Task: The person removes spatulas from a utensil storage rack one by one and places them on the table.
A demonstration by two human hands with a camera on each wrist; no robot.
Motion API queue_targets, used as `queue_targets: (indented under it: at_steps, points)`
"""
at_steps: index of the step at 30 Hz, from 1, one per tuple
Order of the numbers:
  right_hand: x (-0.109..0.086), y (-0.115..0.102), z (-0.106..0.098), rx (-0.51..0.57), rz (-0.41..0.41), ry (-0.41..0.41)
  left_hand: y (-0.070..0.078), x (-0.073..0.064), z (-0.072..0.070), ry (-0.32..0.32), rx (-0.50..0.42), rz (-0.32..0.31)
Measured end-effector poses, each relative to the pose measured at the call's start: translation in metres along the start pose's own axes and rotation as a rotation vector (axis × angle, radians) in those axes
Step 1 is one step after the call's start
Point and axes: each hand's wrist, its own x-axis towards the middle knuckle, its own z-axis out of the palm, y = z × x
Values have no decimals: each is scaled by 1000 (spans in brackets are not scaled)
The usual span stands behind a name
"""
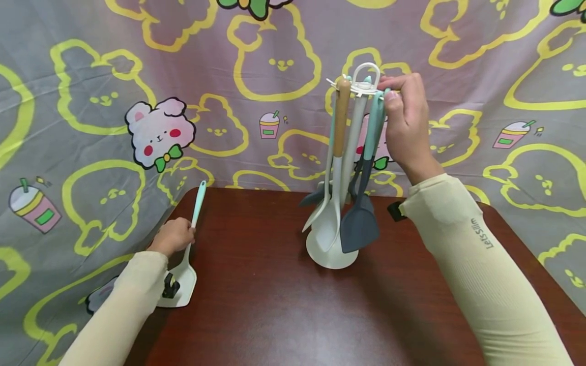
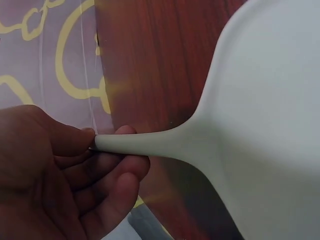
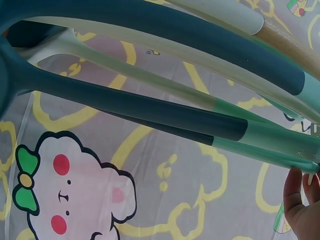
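Observation:
At the table's left side my left hand (image 1: 173, 236) grips a white spatula (image 1: 186, 279) with a mint handle. In the left wrist view the thumb and fingers close round its narrow neck (image 2: 150, 143), beside the broad white head. My right hand (image 1: 409, 114) is up at the top of a white utensil rack (image 1: 331, 256). Its thumb and fingers pinch the top end of a mint-handled, dark grey utensil (image 3: 190, 116) at the rack's hooks; which of the two overlapping handles is held, I cannot tell. A dark grey turner (image 1: 360, 229) hangs below that hand.
Also hanging on the rack are a white ladle-like spoon (image 1: 327, 229) with a wooden handle and several other utensils. The rack stands on the brown table (image 1: 256, 284) toward the back. A patterned curtain (image 1: 274, 66) hangs behind and along the left side.

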Motion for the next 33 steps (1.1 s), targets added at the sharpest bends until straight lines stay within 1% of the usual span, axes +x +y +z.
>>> queue_targets:
  at_steps: [12,20,26,29,33]
  points:
    - [0,-2,1,-2,11,-7,-5,2,7,-3,-39,-51]
    - [0,-1,1,-13,18,0,-5,3,12,7,-74,-28]
    - [0,3,1,-19,-22,3,-7,5,17,20,-42,12]
    - [0,4,0,-16,-21,4,-8,6,18,32,-25,33]
    - [1,3,1,-11,-5,3,-8,7,19,26,-27,23]
